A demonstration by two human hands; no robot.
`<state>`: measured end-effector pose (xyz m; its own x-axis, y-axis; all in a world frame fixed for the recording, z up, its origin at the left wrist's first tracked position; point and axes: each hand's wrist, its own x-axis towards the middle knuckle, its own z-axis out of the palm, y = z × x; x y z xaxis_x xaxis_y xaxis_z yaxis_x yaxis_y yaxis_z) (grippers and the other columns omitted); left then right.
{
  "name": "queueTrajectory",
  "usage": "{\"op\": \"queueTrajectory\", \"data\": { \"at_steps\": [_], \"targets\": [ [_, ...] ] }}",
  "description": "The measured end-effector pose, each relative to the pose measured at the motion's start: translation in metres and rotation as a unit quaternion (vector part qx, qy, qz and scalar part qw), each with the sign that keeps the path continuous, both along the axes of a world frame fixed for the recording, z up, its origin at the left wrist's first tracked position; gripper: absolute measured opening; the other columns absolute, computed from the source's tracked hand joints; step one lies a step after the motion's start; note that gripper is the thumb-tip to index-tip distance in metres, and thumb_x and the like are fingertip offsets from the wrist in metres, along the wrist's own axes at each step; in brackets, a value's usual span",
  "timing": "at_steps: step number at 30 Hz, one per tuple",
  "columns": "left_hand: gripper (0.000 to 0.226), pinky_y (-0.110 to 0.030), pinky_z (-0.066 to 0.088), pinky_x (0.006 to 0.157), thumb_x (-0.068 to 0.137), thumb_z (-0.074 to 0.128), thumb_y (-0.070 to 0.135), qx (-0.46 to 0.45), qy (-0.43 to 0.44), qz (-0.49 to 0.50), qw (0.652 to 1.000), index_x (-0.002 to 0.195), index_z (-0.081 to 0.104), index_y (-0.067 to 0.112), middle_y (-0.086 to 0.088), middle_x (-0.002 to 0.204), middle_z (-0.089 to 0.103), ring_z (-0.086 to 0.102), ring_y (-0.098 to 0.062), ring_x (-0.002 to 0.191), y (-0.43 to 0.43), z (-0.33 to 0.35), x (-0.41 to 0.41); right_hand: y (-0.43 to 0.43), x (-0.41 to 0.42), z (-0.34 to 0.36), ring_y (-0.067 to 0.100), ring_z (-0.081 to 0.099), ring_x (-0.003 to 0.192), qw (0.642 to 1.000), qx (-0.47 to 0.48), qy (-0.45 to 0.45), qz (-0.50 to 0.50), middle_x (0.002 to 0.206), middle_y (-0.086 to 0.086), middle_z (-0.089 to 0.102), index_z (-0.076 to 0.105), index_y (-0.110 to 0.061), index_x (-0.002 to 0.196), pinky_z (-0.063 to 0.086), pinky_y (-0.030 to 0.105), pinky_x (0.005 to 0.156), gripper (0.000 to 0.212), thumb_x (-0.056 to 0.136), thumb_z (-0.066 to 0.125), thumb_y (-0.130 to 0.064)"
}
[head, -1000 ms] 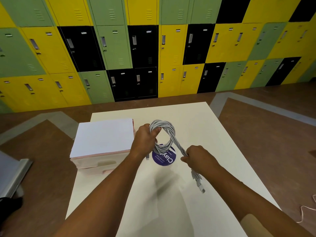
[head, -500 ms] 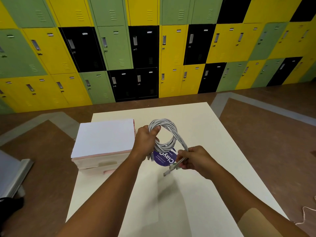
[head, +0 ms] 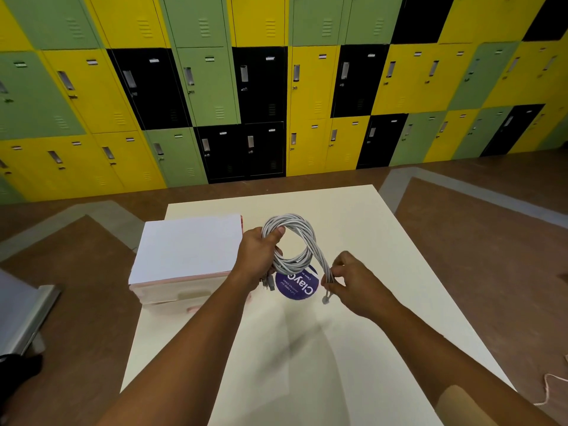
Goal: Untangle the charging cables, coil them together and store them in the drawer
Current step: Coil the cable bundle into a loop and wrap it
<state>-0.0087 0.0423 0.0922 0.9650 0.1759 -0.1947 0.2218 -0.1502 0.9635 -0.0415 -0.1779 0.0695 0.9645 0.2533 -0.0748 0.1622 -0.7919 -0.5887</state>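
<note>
A bundle of grey charging cables [head: 302, 238] is wound into a loop above the middle of the cream table [head: 338, 348]. My left hand [head: 259, 259] grips the loop's left side, thumb on top, with plug ends hanging below the fist. My right hand [head: 350, 279] pinches the loose cable ends at the loop's lower right, and one plug dangles under the fingers. A white and pink drawer unit [head: 187, 256] stands on the table's left side, just left of my left hand; its drawers look closed.
A round purple sticker [head: 299, 287] lies on the table under the cables. Yellow, green and black lockers [head: 276, 87] line the far wall. A grey metal object [head: 24, 312] sits on the brown floor at the left. A thin cord [head: 553, 385] lies on the floor at the right.
My right hand has moved up along the cable tails toward the loop, so less cable hangs below it. The left hand keeps its grip on the coil.
</note>
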Motion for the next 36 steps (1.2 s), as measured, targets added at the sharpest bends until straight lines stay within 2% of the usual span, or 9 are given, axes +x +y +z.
{"op": "queueTrajectory", "data": {
  "at_steps": [2,8,10,12,17,23,27,31,36],
  "targets": [
    [0.035,-0.029,0.048,0.041,0.096,0.059,0.042,-0.004,0.004,-0.001,1.0,0.091,0.06,0.007,-0.007,0.065,0.062,0.058,-0.022,0.044,0.0,-0.001,0.0,-0.001,0.001,-0.001,0.011,0.057,0.075,0.999,-0.037,-0.007,0.015,0.091,-0.007,0.046,0.071,-0.021,0.091,0.045,0.026,0.063,0.015,0.096,0.062,-0.031],
    [0.037,-0.031,0.051,0.045,0.095,0.059,0.045,-0.019,0.017,-0.027,0.999,0.092,0.061,0.008,-0.007,0.066,0.063,0.064,-0.025,0.052,0.001,-0.006,-0.001,-0.005,0.001,-0.009,0.015,0.059,0.079,0.997,-0.063,-0.046,0.014,0.093,-0.004,0.059,0.068,-0.013,0.091,0.047,0.03,0.069,0.016,0.097,0.058,-0.024],
    [0.038,-0.027,0.048,0.044,0.095,0.058,0.047,-0.037,0.036,-0.028,0.998,0.089,0.059,0.009,-0.008,0.066,0.063,0.062,-0.023,0.05,0.0,-0.007,-0.002,-0.005,0.002,-0.012,0.018,0.06,0.079,0.997,-0.032,-0.061,-0.03,0.088,-0.001,0.063,0.068,-0.012,0.089,0.049,0.034,0.071,0.016,0.097,0.058,-0.022],
    [0.04,-0.024,0.042,0.042,0.096,0.056,0.048,-0.066,0.057,-0.021,0.996,0.084,0.056,0.01,-0.005,0.059,0.059,0.056,-0.018,0.042,-0.004,-0.007,-0.005,-0.001,0.001,-0.011,0.016,0.062,0.076,0.991,0.056,-0.079,-0.097,0.081,-0.003,0.066,0.068,-0.015,0.086,0.05,0.033,0.067,0.013,0.095,0.059,-0.019],
    [0.041,-0.023,0.035,0.045,0.095,0.06,0.046,-0.181,0.081,-0.021,0.98,0.082,0.053,0.008,-0.003,0.053,0.051,0.042,-0.019,0.042,-0.011,-0.013,-0.012,0.015,-0.003,0.001,0.02,0.069,0.067,0.921,0.308,-0.088,-0.222,0.066,0.0,0.07,0.069,-0.018,0.083,0.056,0.035,0.068,0.012,0.094,0.064,-0.018],
    [0.04,-0.026,0.025,0.049,0.098,0.055,0.045,-0.168,0.066,-0.055,0.982,0.079,0.053,0.01,-0.003,0.054,0.054,0.037,-0.018,0.041,-0.018,-0.009,-0.014,0.029,0.001,0.01,0.02,0.066,0.062,0.806,0.504,-0.066,-0.303,0.071,0.006,0.072,0.073,-0.008,0.091,0.061,0.039,0.072,0.006,0.091,0.069,-0.011],
    [0.039,-0.024,0.028,0.047,0.097,0.056,0.046,-0.156,0.062,-0.054,0.984,0.078,0.057,0.012,-0.008,0.058,0.056,0.041,-0.02,0.042,-0.019,-0.011,-0.014,0.034,0.002,0.015,0.021,0.061,0.062,0.743,0.591,-0.033,-0.311,0.073,0.011,0.068,0.071,0.001,0.092,0.057,0.033,0.067,0.01,0.09,0.069,-0.008],
    [0.039,-0.021,0.032,0.04,0.095,0.059,0.048,-0.148,0.05,-0.035,0.987,0.088,0.06,0.01,-0.007,0.061,0.058,0.042,-0.02,0.041,-0.021,-0.015,-0.012,0.035,0.004,0.019,0.02,0.057,0.061,0.718,0.622,-0.018,-0.312,0.073,0.01,0.065,0.07,0.005,0.095,0.056,0.03,0.064,0.015,0.089,0.069,-0.009],
    [0.041,-0.02,0.029,0.04,0.091,0.062,0.049,-0.219,0.074,-0.092,0.969,0.098,0.066,0.009,-0.01,0.071,0.055,0.041,-0.02,0.049,-0.016,-0.02,-0.013,0.035,0.008,0.022,0.02,0.057,0.063,0.715,0.627,-0.014,-0.31,0.074,0.009,0.066,0.071,0.0,0.093,0.056,0.03,0.064,0.011,0.089,0.069,-0.01]
  ]
}}
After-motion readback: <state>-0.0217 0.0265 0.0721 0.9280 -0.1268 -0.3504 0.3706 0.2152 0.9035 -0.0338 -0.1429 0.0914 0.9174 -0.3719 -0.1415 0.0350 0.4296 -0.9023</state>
